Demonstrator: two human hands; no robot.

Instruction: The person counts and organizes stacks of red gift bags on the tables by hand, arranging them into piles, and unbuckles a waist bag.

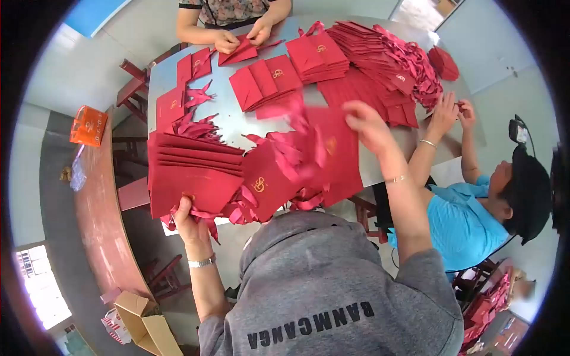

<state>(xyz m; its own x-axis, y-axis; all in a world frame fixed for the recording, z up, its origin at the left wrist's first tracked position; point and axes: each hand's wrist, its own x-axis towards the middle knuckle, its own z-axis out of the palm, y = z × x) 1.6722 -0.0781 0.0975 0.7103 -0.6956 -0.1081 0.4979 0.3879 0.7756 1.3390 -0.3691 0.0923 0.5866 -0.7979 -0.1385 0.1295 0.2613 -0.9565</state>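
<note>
A fanned stack of red bags (pixel 199 178) is gripped at its near corner by the left hand (pixel 193 230), with the thumb laid over the front face and the other fingers mostly hidden beneath. Pink ribbons (pixel 240 207) are hung from the bags just to the right of that thumb.

The fingers of the right hand (pixel 373 133) are curled narrowly at the upper right corner of a blurred red bag (pixel 338 160); whether the corner is pinched or only touched cannot be told. Between the 2 hands, a middle bag (pixel 261 181) marked with a gold emblem is partly overlapped, and a loose ribbon (pixel 291 160) is blurred just left of the right fingers.

Beyond the right fingers, 2 neat piles, a nearer pile (pixel 264 83) and a farther pile (pixel 317 56), are set on the metal table (pixel 233 132). Farther to the right, a long heap of bags (pixel 368 53) is edged by a ribbon bundle (pixel 421 80), beside which the hands of a person in blue (pixel 469 219) are placed. Far ahead of the left fingers, a folded red bag (pixel 237 54) is held by 2 hands of a person in a floral top (pixel 231 10).
</note>
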